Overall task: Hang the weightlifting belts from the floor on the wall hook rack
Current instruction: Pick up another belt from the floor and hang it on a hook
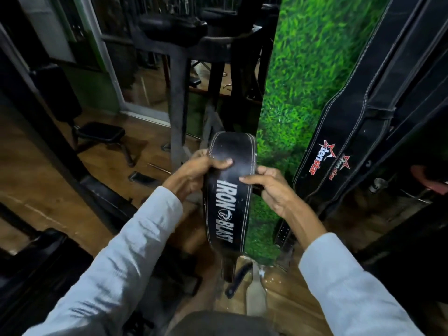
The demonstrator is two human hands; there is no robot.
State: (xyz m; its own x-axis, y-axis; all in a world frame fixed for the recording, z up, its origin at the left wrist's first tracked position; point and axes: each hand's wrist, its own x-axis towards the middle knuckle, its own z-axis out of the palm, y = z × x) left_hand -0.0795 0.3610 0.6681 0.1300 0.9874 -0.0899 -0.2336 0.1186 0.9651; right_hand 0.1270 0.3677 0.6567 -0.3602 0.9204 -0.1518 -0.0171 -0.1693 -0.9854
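A black leather weightlifting belt (pixel 226 190) with white "IRON BLAST" lettering and white stitching is held in front of me, its wide part upward. My left hand (pixel 194 173) grips its left edge, thumb on the face. My right hand (pixel 274 187) pinches its right edge. The belt's narrow end hangs down toward the floor. To the right, two black "tenstar" belts (pixel 344 132) hang against the grass-patterned wall (pixel 308 69). The hook rack itself is out of view.
A black gym machine frame (pixel 179 98) stands straight ahead, with a padded seat (pixel 99 132) to the left on the wooden floor (pixel 48 190). A strap and buckle end (pixel 284 234) hangs low by the wall. Dark equipment crowds the lower left.
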